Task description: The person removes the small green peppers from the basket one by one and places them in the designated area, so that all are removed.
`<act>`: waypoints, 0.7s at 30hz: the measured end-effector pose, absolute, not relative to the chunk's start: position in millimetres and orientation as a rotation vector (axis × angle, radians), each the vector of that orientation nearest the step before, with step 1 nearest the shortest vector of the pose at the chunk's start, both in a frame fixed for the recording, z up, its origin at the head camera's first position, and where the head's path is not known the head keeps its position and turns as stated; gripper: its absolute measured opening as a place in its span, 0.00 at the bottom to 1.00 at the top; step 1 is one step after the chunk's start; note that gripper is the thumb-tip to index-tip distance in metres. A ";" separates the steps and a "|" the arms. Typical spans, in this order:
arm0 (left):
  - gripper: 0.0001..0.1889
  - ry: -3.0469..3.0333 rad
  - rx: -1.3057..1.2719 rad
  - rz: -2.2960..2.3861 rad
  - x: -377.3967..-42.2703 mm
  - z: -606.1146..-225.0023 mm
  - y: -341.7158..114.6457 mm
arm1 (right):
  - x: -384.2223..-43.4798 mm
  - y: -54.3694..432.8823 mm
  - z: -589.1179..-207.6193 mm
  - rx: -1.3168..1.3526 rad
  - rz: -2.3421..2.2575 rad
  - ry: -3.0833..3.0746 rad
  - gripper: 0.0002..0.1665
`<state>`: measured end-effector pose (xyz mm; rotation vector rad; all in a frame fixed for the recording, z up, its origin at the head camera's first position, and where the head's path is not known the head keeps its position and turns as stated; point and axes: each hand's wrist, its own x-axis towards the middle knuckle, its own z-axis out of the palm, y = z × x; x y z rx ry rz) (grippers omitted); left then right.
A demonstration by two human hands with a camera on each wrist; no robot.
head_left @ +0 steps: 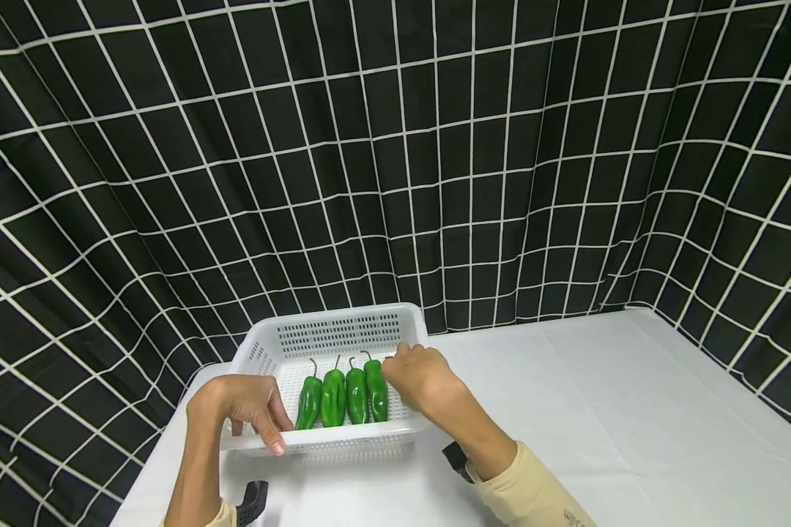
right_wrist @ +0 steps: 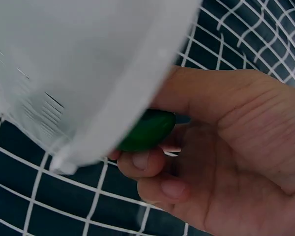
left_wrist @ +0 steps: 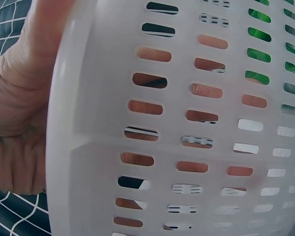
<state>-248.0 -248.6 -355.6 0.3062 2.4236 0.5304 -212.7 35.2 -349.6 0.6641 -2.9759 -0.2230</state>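
Several green peppers [head_left: 333, 397] lie side by side in a white plastic basket [head_left: 349, 437], stems pointing to the far side. My left hand [head_left: 249, 404] reaches over the basket's near left part, fingers inside and thumb at the front rim, and grips there. Through the slots of the basket wall [left_wrist: 98, 118], those fingers show as patches of skin, in the left wrist view. Over the basket's right side, my right hand [head_left: 422, 375] holds another green pepper [right_wrist: 150, 132], pinched between thumb and fingers. The basket rim partly hides this pepper in the right wrist view.
The basket stands on a white-covered table [head_left: 567, 410], near its back left edge. Behind and on both sides hangs a black curtain [head_left: 461, 161] with white grid lines. Black wrist straps [head_left: 253, 501] sit on both forearms.
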 end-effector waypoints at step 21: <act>0.19 2.436 0.294 0.520 -249.0 -354.1 -249.3 | -207.0 68.3 -327.0 0.667 0.283 -3.188 0.35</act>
